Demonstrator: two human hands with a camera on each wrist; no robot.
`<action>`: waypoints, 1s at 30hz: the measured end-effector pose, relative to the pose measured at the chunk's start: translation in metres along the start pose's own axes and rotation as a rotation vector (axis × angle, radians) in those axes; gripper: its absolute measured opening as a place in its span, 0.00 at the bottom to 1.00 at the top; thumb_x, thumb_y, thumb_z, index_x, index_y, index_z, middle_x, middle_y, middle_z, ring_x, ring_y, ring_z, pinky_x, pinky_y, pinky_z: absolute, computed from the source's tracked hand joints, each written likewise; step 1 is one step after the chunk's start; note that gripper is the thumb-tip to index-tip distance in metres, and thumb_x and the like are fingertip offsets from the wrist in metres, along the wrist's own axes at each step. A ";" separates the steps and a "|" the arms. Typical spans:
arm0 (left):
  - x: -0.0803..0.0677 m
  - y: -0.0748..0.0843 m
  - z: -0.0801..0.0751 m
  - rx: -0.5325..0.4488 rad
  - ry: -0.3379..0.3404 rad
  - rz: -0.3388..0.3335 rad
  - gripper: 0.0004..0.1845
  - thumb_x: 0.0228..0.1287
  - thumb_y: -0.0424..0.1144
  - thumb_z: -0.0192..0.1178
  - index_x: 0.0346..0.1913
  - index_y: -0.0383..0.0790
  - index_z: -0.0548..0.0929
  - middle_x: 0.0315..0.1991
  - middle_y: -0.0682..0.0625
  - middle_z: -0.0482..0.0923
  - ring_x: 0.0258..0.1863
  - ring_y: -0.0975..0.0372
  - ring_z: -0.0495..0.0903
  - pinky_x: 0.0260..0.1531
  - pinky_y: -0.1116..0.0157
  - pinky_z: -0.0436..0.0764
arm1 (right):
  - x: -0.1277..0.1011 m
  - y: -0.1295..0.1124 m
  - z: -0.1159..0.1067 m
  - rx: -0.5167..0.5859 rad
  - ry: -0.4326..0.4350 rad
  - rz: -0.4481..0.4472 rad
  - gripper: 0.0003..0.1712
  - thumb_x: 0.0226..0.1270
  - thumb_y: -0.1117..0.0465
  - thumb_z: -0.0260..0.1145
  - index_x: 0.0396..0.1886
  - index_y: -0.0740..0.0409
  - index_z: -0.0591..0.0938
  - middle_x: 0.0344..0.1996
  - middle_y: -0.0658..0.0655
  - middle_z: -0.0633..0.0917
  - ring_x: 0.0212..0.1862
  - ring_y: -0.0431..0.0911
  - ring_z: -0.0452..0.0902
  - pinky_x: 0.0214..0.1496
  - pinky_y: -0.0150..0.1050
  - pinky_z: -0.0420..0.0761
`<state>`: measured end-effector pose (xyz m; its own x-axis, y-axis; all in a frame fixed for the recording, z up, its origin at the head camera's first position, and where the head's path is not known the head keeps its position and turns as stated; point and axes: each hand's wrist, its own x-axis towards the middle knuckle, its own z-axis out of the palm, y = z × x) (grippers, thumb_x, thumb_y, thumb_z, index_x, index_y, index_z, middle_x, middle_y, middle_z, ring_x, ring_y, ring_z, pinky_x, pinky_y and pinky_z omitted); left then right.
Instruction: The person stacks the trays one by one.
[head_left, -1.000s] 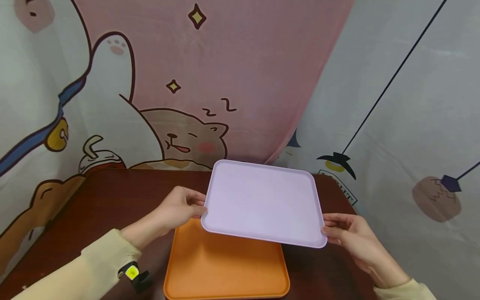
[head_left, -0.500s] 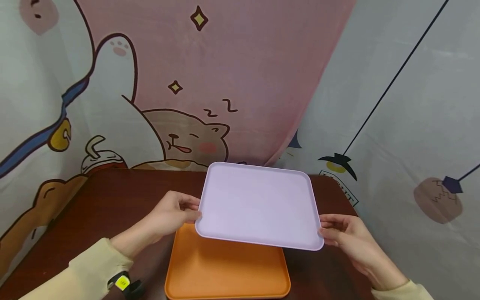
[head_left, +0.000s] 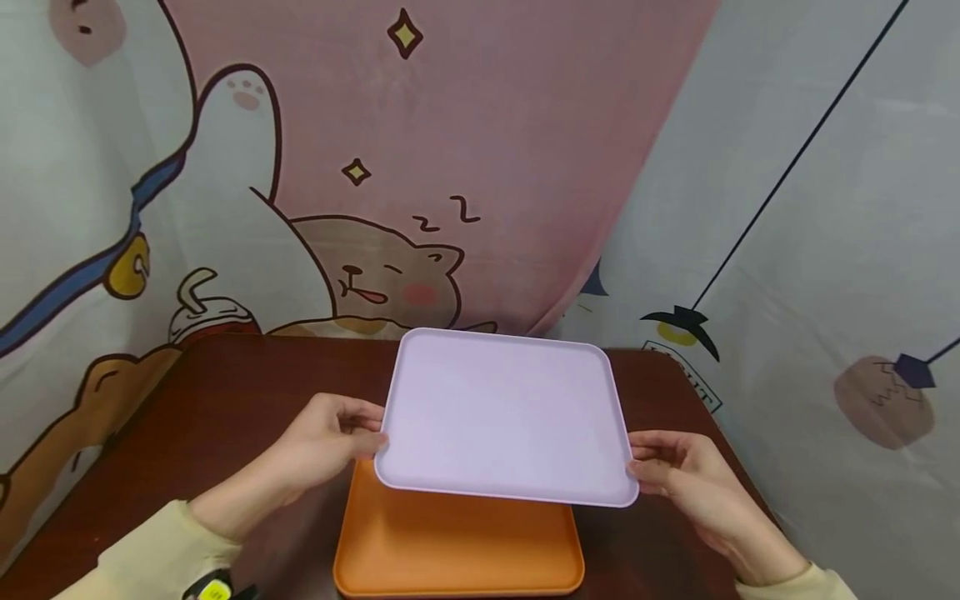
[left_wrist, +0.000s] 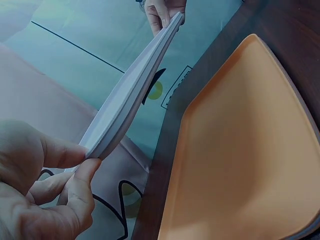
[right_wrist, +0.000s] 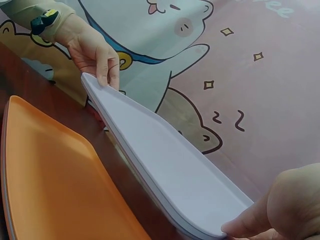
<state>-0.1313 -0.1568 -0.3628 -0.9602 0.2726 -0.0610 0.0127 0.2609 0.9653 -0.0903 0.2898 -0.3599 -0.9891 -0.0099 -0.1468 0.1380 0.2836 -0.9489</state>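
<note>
The left hand point(head_left: 322, 446) pinched the left edge of the lilac tray point(head_left: 506, 417), with the thumb on top and the other fingers curled under the rim; the left wrist view showed this pinch clearly. The right hand point(head_left: 693, 483) gripped the right front corner of the same tray in the same way, thumb above and fingers below. The 2 hands held the lilac tray in the air, a little tilted, with nothing lying on it. Under it, the orange tray point(head_left: 457, 542) lay flat on the dark brown table point(head_left: 225, 392), and it held nothing as well. The lilac tray was above the far part of the orange tray and did not touch it. Behind the table hung a cloth with cartoon animals point(head_left: 390, 275).
</note>
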 end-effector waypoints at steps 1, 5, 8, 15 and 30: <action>-0.001 0.000 -0.001 -0.002 0.003 -0.004 0.15 0.62 0.26 0.71 0.52 0.25 0.87 0.40 0.41 0.87 0.38 0.53 0.84 0.36 0.62 0.87 | 0.000 0.000 0.001 0.002 -0.003 -0.003 0.26 0.70 0.74 0.68 0.64 0.82 0.75 0.44 0.65 0.86 0.42 0.53 0.85 0.45 0.43 0.89; -0.006 -0.003 -0.003 -0.022 0.011 -0.017 0.16 0.62 0.26 0.71 0.52 0.24 0.86 0.41 0.41 0.86 0.38 0.52 0.84 0.38 0.62 0.88 | 0.001 0.000 0.005 0.017 -0.023 -0.008 0.26 0.69 0.74 0.68 0.64 0.83 0.74 0.44 0.65 0.86 0.42 0.52 0.85 0.45 0.43 0.89; -0.009 -0.006 -0.005 -0.046 0.004 -0.011 0.17 0.62 0.26 0.71 0.53 0.22 0.86 0.41 0.40 0.86 0.39 0.53 0.85 0.41 0.60 0.89 | 0.002 0.000 0.007 0.022 -0.035 -0.002 0.26 0.69 0.75 0.68 0.64 0.83 0.75 0.44 0.65 0.86 0.42 0.53 0.85 0.46 0.44 0.89; -0.016 -0.014 -0.008 -0.066 0.003 -0.008 0.17 0.64 0.26 0.71 0.53 0.22 0.85 0.42 0.40 0.87 0.40 0.53 0.85 0.43 0.59 0.89 | 0.003 0.002 0.013 0.020 -0.041 0.019 0.25 0.69 0.75 0.68 0.64 0.81 0.75 0.43 0.65 0.86 0.42 0.54 0.85 0.45 0.44 0.89; -0.028 -0.028 -0.011 -0.106 0.019 -0.044 0.18 0.64 0.26 0.70 0.55 0.19 0.83 0.44 0.39 0.86 0.40 0.53 0.86 0.42 0.60 0.89 | 0.004 0.010 0.024 0.028 -0.088 0.018 0.25 0.69 0.74 0.69 0.63 0.82 0.76 0.43 0.64 0.86 0.42 0.52 0.85 0.44 0.43 0.89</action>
<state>-0.1078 -0.1823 -0.3857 -0.9644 0.2447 -0.0999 -0.0582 0.1721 0.9834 -0.0916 0.2699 -0.3767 -0.9783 -0.0896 -0.1866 0.1583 0.2573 -0.9533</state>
